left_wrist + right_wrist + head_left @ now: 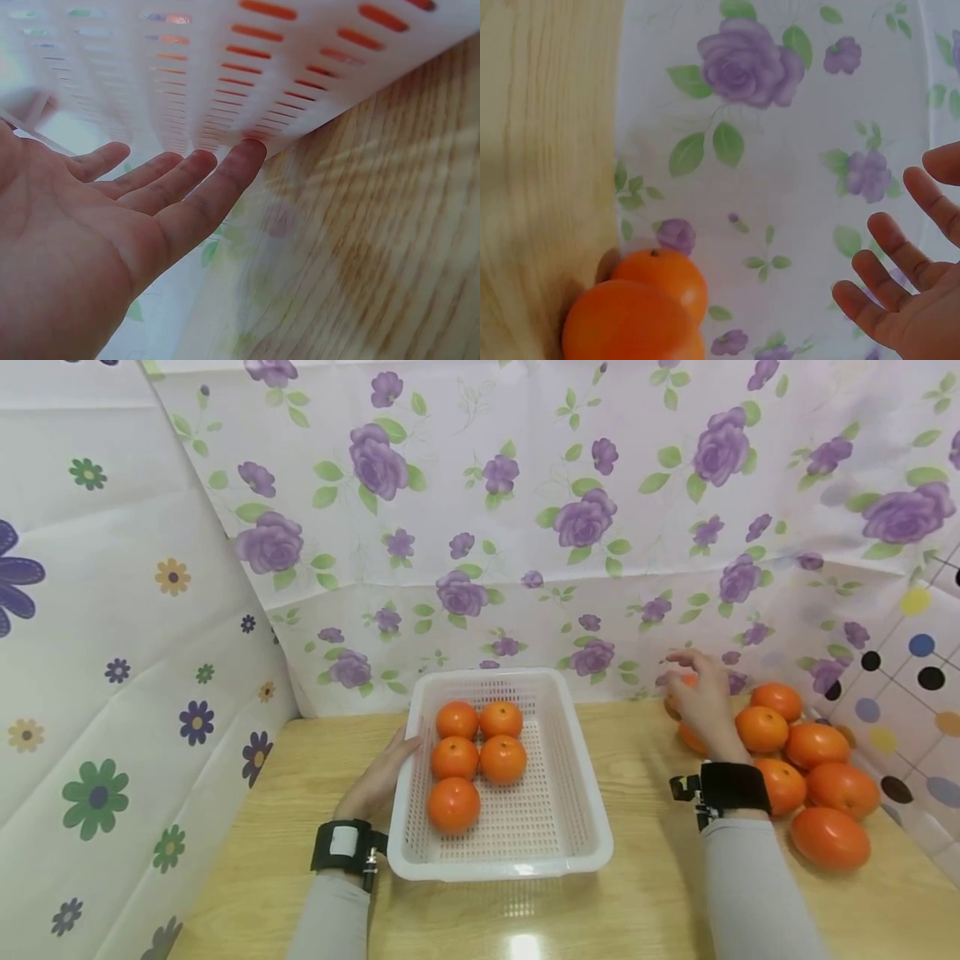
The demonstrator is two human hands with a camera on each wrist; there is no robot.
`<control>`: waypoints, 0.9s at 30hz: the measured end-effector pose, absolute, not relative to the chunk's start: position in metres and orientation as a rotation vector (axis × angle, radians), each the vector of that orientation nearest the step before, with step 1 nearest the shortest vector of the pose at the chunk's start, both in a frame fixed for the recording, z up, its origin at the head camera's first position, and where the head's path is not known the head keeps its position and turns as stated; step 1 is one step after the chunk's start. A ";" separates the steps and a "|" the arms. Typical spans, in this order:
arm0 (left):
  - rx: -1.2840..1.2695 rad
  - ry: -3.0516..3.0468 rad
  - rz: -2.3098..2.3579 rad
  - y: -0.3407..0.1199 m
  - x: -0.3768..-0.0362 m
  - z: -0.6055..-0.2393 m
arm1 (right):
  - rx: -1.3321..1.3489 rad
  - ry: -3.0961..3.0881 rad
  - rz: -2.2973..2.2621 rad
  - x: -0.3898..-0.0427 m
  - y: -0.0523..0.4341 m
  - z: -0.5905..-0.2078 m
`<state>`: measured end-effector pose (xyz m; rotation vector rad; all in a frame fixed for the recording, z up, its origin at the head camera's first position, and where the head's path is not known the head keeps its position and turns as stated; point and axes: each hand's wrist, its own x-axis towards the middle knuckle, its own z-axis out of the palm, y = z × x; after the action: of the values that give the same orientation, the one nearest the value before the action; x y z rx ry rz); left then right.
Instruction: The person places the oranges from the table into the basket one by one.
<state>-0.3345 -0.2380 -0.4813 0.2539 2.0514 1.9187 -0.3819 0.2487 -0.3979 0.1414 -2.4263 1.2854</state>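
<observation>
A white perforated plastic basket (592, 810) stands on the wooden table, with several oranges (453, 806) in its left half. My left hand (381, 777) is at the basket's left side, its thumb near the rim. In the left wrist view the left hand's extended fingers (202, 202) reach the slotted wall, and one fingertip is right at its lower part. My right hand (703, 706) hovers over the far left end of an orange pile (817, 746). Its fingers are spread and loosely bent, holding nothing; in the right wrist view two oranges (630, 322) lie apart from it.
A floral sheet (510, 543) rises behind the table, and flower-printed sheeting (135, 635) hangs on the left. Dotted sheeting (922, 693) borders the pile on the right. Bare wooden tabletop (645, 860) shows between the basket and the pile.
</observation>
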 end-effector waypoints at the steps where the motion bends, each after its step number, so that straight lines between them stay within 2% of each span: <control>1: 0.260 2.049 1.918 -0.238 -0.335 -0.481 | 0.126 -2.423 1.291 -0.381 0.252 -0.400; 13: 0.236 2.060 1.937 -0.237 -0.336 -0.483 | -0.036 -2.461 1.053 -0.376 0.269 -0.429; 27: 0.241 2.044 1.945 -0.237 -0.336 -0.485 | -0.135 -2.626 1.016 -0.383 0.285 -0.464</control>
<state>-0.3356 -0.2370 -0.4854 0.2407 2.0444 1.9452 -0.3831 0.2853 -0.4644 -0.1353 -2.6259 1.0156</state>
